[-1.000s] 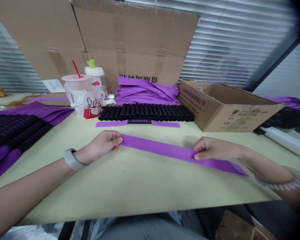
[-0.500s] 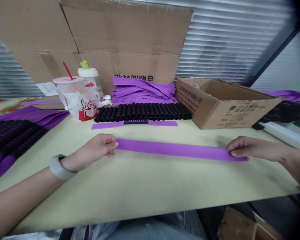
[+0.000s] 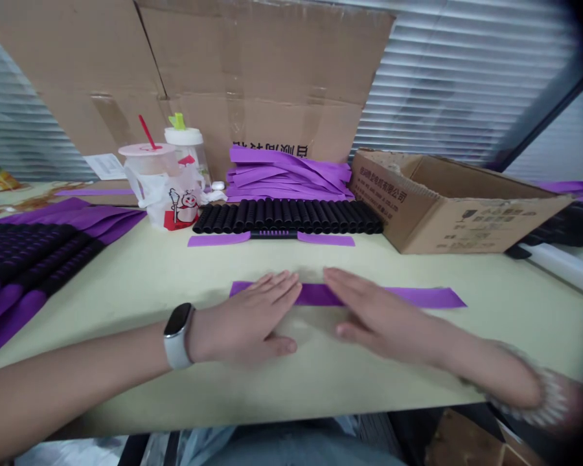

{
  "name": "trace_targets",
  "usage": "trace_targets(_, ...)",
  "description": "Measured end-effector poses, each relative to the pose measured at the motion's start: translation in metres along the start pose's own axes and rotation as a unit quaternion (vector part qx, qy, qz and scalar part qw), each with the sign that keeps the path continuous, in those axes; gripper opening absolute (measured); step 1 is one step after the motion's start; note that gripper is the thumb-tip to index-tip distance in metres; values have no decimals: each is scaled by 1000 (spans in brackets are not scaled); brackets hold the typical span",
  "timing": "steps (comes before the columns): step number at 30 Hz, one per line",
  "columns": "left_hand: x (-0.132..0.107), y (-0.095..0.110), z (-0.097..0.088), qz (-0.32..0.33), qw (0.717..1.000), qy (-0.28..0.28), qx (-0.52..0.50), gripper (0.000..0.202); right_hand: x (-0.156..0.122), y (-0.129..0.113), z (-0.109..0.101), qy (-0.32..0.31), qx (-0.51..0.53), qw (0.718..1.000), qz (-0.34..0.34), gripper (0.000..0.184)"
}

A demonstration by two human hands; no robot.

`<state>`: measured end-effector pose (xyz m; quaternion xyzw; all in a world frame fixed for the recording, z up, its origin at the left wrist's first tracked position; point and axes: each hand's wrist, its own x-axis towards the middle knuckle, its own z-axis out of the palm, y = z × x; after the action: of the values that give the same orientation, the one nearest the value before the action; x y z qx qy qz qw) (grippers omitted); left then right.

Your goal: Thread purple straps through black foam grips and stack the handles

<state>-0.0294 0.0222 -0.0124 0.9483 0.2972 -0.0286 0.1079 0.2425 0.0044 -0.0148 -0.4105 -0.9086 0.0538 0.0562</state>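
Observation:
A purple strap [image 3: 425, 298] lies flat across the pale table in front of me. My left hand [image 3: 255, 317] is stretched out palm down, its fingers over the strap's left part. My right hand [image 3: 374, 314] has its fingers extended over the strap just right of the middle. Neither hand grips anything; some of the strap is hidden beneath them. Beyond it lies another purple strap [image 3: 218, 240] with a slotted black sleeve [image 3: 273, 235] around its middle. Behind that is a row of black ribbed tubes [image 3: 286, 215].
Purple straps [image 3: 286, 175] are piled behind the tubes. An open cardboard box [image 3: 457, 213] stands at the right. A lidded cup [image 3: 165, 194] with a red straw and a bottle [image 3: 187, 145] stand at the back left. Several sleeved straps [image 3: 34, 259] lie at the left.
Both hands have let go of the strap's ends and moved inward over it, fingers now straight. The strap, held stretched before, now lies on the table. The view has shifted slightly.

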Motion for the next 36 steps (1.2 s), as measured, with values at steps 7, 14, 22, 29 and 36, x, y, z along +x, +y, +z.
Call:
trace_targets(7,-30,-16,14,-21,999,-9,-23,76,30,-24,23,-119,66,989,-60,82)
trace_targets(14,-77,-39,22,-47,998,31,10,69,11,-7,23,-92,88,989,-69,78)
trace_targets(22,-91,-43,27,-66,996,60,27,67,-68,55,20,-46,9,995,94,74)
trace_targets(29,-70,-32,18,-73,997,19,-3,69,-97,93,31,-24,-18,985,171,77)
trace_targets(36,-17,-10,-4,-75,967,74,-232,54,-56,85,-29,177,-153,963,134,54)
